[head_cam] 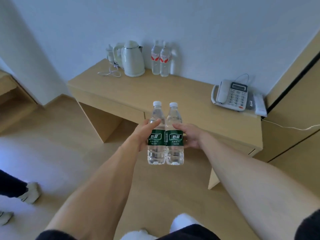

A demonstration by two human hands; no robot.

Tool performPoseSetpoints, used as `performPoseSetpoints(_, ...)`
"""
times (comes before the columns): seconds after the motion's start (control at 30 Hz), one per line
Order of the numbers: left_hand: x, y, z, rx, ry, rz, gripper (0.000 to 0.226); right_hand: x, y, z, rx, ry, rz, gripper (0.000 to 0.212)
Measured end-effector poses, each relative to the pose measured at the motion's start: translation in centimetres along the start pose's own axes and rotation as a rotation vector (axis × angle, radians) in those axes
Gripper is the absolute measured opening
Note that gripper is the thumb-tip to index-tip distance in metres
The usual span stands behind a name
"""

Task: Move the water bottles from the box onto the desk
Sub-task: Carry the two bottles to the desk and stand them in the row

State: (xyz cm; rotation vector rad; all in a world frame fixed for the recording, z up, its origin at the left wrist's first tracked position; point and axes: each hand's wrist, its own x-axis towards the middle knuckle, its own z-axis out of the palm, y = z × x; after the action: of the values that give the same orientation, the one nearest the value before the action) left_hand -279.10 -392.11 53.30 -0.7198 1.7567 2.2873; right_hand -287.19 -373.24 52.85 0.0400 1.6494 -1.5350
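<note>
- Left hand (144, 135) grips one green-label bottle (156, 135), right hand (189, 135) grips the other (174, 137)
- Both short of desk (173, 94); setting down remains
- Box unseen

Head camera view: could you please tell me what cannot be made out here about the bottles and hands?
- Fingers of the left hand and right hand: hidden behind the two clear green-labelled water bottles.
- Box: out of frame.
- Small label print: too small to read.
- Two clear red-labelled bottles beside the pale green kettle on the light wooden desk: blurred, labels unreadable.
</note>
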Motion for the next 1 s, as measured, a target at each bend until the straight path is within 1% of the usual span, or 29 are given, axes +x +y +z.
performPoseSetpoints(0.1,2.2,2.4,-0.8,-0.001,-0.086,-0.008,0.050,0.8,-1.5,0.5,0.035,0.087,-0.026,0.027)
performPoseSetpoints(0.2,4.8,4.3,-0.9,0.073,-0.120,0.009,0.047,1.8,-3.1,0.2,0.065,0.157,-0.066,0.021)
performPoseSetpoints(0.37,9.3,7.6,0.0,0.123,-0.187,0.049,0.041,3.9,-5.9,-1.2,0.078,0.269,-0.143,0.027)
performPoseSetpoints(0.47,12.3,9.2,0.4,0.147,-0.217,0.082,0.044,5.8,-7.7,-2.4,0.111,0.322,-0.176,0.030)
performPoseSetpoints(0.57,15.3,11.3,0.6,0.156,-0.223,0.091,0.050,8.3,-9.8,-3.5,0.133,0.343,-0.210,0.031)
performPoseSetpoints(0.73,21.6,14.8,0.9,0.152,-0.225,0.116,0.050,14.0,-13.9,-5.7,0.154,0.360,-0.250,0.047)
performPoseSetpoints(0.9,27.6,17.6,1.2,0.209,-0.207,0.181,0.040,19.3,-17.2,-7.9,0.179,0.383,-0.267,0.031)
performPoseSetpoints(0.97,29.5,18.5,1.2,0.257,-0.197,0.206,0.041,20.9,-18.2,-8.5,0.180,0.387,-0.276,0.029)
performPoseSetpoints(1.0,30.4,18.9,1.1,0.289,-0.196,0.217,0.043,21.5,-18.6,-8.8,0.184,0.385,-0.284,0.031)
